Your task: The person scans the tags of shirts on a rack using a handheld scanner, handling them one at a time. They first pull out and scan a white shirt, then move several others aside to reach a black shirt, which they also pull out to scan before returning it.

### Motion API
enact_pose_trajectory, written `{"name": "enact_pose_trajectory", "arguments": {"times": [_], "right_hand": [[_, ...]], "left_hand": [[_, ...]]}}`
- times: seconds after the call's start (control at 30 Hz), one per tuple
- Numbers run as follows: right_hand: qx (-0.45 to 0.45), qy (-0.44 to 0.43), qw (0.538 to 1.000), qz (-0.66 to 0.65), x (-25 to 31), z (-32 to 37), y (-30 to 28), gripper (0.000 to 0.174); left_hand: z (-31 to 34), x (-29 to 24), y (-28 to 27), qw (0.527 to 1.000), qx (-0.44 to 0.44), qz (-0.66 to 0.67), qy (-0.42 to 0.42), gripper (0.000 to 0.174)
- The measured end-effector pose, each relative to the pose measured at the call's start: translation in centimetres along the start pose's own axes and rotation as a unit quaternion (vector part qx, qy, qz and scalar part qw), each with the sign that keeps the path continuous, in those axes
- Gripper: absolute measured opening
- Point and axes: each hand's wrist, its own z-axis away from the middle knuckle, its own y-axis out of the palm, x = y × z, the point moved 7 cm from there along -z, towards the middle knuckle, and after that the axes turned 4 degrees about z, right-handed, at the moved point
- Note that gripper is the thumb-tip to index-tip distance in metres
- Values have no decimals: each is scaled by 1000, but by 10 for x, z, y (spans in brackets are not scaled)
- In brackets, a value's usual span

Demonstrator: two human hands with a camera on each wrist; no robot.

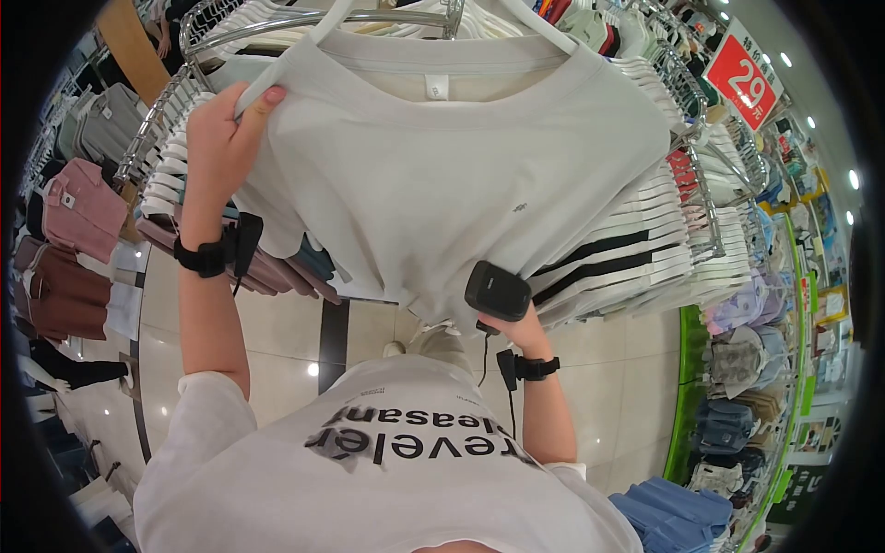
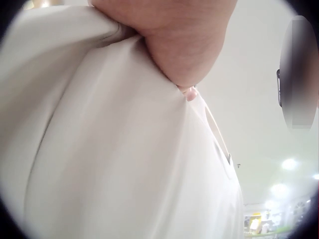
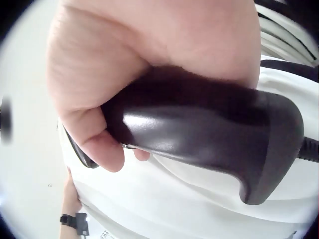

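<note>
A pale grey crew-neck top with a small dark chest logo hangs on a white hanger in front of the person. At the top's shoulder on the left, the left hand grips the fabric and the hanger's end, thumb on top. In the left wrist view the top falls in folds below that hand. The right hand holds a black corded barcode scanner close to the top's lower right part. Fingers wrap the scanner's handle in the right wrist view; its cord leaves the far end.
Behind the top stands a chrome rack packed with hung clothes, with white garments at right. A red price sign rises at upper right. Pink and brown clothes hang at left. Tiled floor lies below.
</note>
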Motion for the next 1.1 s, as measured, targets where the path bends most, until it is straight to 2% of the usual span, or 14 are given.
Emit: {"name": "enact_pose_trajectory", "arguments": {"times": [0.07, 0.13, 0.27, 0.47, 0.57, 0.63, 0.7, 0.73, 0.8, 0.83, 0.9, 0.93, 1.0, 1.1], "right_hand": [[1, 30, 999, -20, -32, 8, 4, 58], [-12, 103, 993, -59, -67, 21, 5, 57], [-10, 160, 987, -32, -103, 49, 3, 56], [-37, 218, 975, 13, -105, 77, -25, 53], [-54, 116, 991, 47, -58, 74, -46, 51], [-59, 87, 994, 42, -21, 69, -55, 49], [-56, 14, 996, 69, 14, 57, -63, 46], [-27, 24, 997, 62, 28, 53, -64, 60], [-49, -42, 998, 5, 73, 41, -60, 69], [-50, -43, 998, 5, 81, 35, -61, 69], [-55, -131, 988, 64, 103, 28, -63, 77], [-55, -132, 988, 64, 107, 24, -61, 77], [-98, -154, 980, -77, 114, 19, -59, 70], [-124, -138, 979, -89, 117, 14, -50, 68]], "left_hand": [[-1, 0, -1, 1000, 0, -7, 2, 49], [-1, 1, -1, 1000, 1, -15, 4, 49], [1, 6, -1, 999, 13, -42, 9, 47], [6, 15, -4, 999, 26, -44, 13, 46], [10, 18, -5, 1000, 21, -18, 8, 47], [12, 18, -9, 1000, 18, -3, 0, 47], [17, 16, -8, 999, 50, 0, -18, 46], [18, 15, -8, 999, 49, 1, -17, 46], [21, 14, -5, 998, 67, 15, -4, 44], [21, 13, -5, 998, 67, 16, -3, 44], [23, 5, -4, 997, 74, 11, 32, 40], [23, 4, -5, 997, 74, 11, 32, 40], [25, 2, -3, 994, 100, 25, 24, 37], [27, -1, -6, 994, 100, 19, 27, 35]]}}
